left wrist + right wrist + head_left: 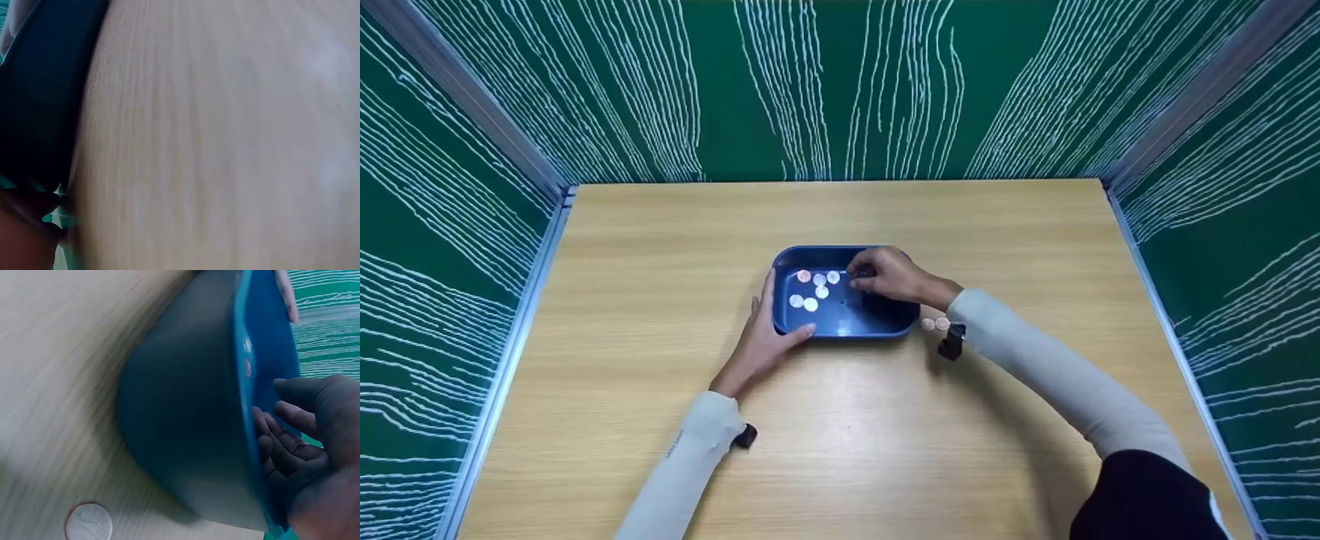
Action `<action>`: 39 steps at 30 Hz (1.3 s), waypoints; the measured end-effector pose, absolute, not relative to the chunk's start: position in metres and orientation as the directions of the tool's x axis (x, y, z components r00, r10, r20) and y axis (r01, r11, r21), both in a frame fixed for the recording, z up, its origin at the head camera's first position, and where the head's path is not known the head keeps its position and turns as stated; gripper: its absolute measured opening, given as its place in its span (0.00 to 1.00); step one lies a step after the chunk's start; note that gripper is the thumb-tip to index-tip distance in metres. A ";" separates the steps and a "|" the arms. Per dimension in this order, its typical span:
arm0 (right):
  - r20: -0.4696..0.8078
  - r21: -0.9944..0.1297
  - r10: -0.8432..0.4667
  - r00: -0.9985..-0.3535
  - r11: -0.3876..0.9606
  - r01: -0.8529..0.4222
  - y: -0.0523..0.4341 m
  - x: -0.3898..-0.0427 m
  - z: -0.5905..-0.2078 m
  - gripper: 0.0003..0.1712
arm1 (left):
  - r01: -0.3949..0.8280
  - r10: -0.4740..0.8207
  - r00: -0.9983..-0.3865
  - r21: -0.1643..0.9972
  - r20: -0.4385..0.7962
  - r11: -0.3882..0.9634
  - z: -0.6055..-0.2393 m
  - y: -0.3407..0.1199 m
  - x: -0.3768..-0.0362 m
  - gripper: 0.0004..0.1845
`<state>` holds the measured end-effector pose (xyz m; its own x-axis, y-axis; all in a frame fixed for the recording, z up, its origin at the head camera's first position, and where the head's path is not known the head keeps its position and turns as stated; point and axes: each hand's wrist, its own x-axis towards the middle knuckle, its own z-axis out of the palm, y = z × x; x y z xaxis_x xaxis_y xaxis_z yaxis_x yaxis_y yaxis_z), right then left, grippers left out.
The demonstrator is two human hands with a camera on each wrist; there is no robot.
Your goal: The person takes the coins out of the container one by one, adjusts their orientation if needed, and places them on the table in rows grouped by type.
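Note:
A blue plastic tray (847, 330) with rounded corners sits on the table, several coins (822, 292) lying in its left half. At its left end my left hand (761, 341) grips the tray, thumb over the front rim and fingers along the outer side. My right hand (894, 276) reaches over the right end into the tray with bent fingers. In the right wrist view, its loosely bent fingers (292, 419) show no coin between them. Two coins (943, 324) lie on the table just outside the tray's right end, near the right wrist.
The light wooden table (660, 262) surrounds the tray. Green walls (855, 90) with white wavy lines stand at the back and both sides, with metal posts in the corners. Small black devices (952, 342) hang at both wrists.

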<state>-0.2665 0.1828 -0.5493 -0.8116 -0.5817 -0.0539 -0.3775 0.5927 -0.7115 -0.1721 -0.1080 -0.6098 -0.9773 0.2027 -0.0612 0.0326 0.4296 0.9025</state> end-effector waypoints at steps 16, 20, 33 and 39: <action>-0.111 -0.635 -0.655 -0.747 0.625 -0.453 0.160 -0.280 -0.553 0.19 | 0.032 0.198 -0.978 0.904 -0.059 0.426 -0.608 -0.111 -0.173 0.67; -0.129 -0.613 -0.661 -0.739 0.639 -0.464 0.156 -0.283 -0.551 0.19 | 0.052 0.205 -0.978 0.901 -0.042 0.430 -0.608 -0.111 -0.174 0.68; -0.140 -0.563 -0.700 -0.700 0.638 -0.526 0.157 -0.282 -0.555 0.15 | 0.060 0.207 -0.978 0.904 -0.032 0.423 -0.609 -0.109 -0.175 0.68; -0.140 -0.555 -0.708 -0.692 0.634 -0.538 0.156 -0.280 -0.558 0.14 | 0.064 0.207 -0.978 0.908 -0.025 0.413 -0.611 -0.110 -0.173 0.68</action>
<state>-0.2796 0.1564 -0.5575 -0.6918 -0.7085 -0.1396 -0.5377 0.6344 -0.5554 -0.1728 -0.1101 -0.6113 -0.9781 0.2069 -0.0250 0.0642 0.4133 0.9083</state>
